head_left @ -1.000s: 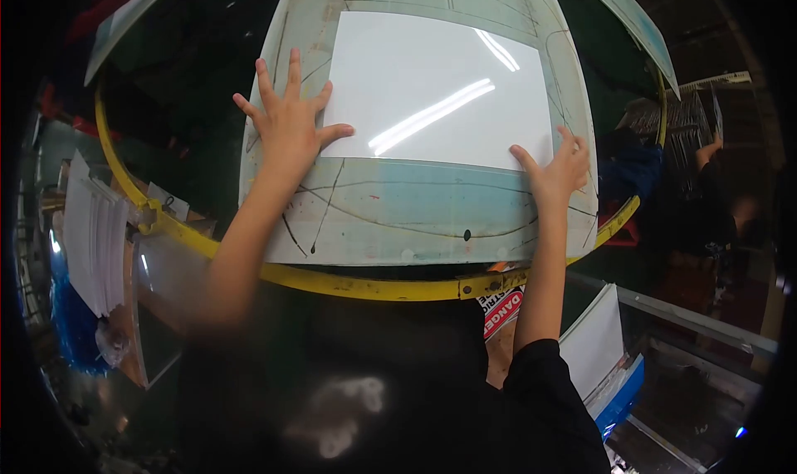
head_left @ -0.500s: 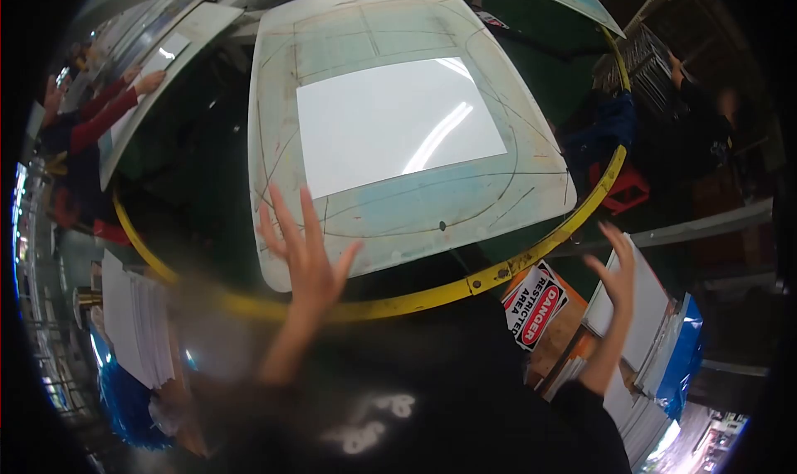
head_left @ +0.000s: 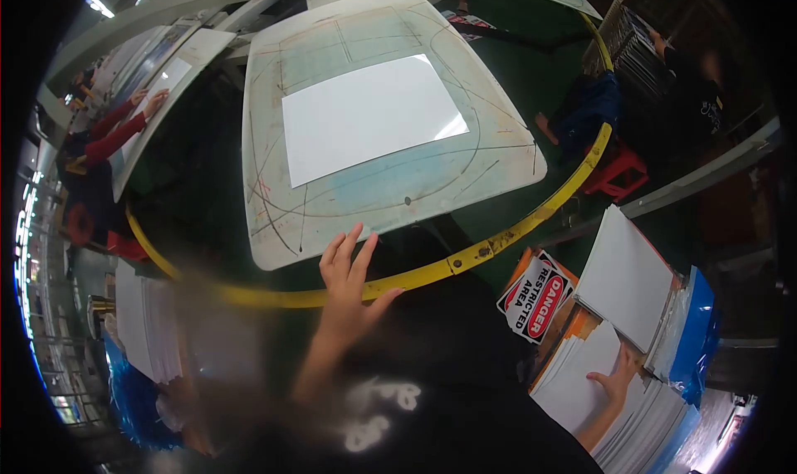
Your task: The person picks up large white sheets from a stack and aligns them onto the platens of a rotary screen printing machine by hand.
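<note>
A glossy white sheet (head_left: 374, 121) lies on a pale, scratched board (head_left: 390, 200) with rounded corners, straight ahead. My left hand (head_left: 349, 283) hovers between the board's near edge and the yellow rail (head_left: 490, 250), fingers up and apart, holding nothing. Down at the right, my right hand (head_left: 616, 384) is over a stack of white sheets (head_left: 581, 366), thumb spread away from the fingers. Its fingertips are right at the top sheet's edge. Behind that stack is another pile of white sheets (head_left: 627, 279).
Signs reading "DANGER RESTRICTED AREA" (head_left: 538, 300) lie left of the sheet piles. More white sheets (head_left: 145, 324) stand at the left. A person in red sleeves (head_left: 108, 142) works at another board (head_left: 178, 84). Another person (head_left: 693, 84) is near a rack; a red stool (head_left: 618, 175) stands beyond the rail.
My left hand has drawn back from over the board's near edge toward the rail. My right hand has dropped onto the stack of white sheets. The view has shifted slightly.
</note>
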